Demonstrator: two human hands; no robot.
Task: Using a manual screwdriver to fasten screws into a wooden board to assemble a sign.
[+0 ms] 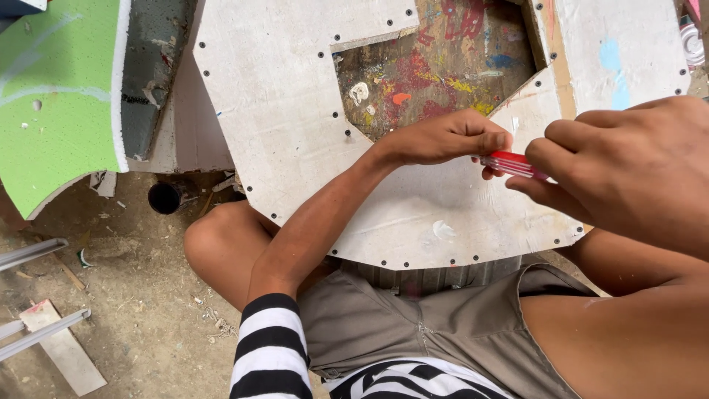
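Both my hands meet over a white cut-out board (281, 125) that rests across my knees. My right hand (628, 162) pinches a thin red plastic tool (511, 164), much like a small knife or pen. My left hand (447, 137) closes its fingertips on the tool's left end. The tool lies nearly level just above the board. Rows of dark screws run along the board's edges, and an angular opening in it shows a paint-splattered surface (436, 74).
A green foam piece (59, 103) with a white edge lies at the left. A dark round tube end (164, 197) sits on the dirt floor below it. Metal rods (33, 251) and a small wooden offcut (63, 347) lie at the lower left.
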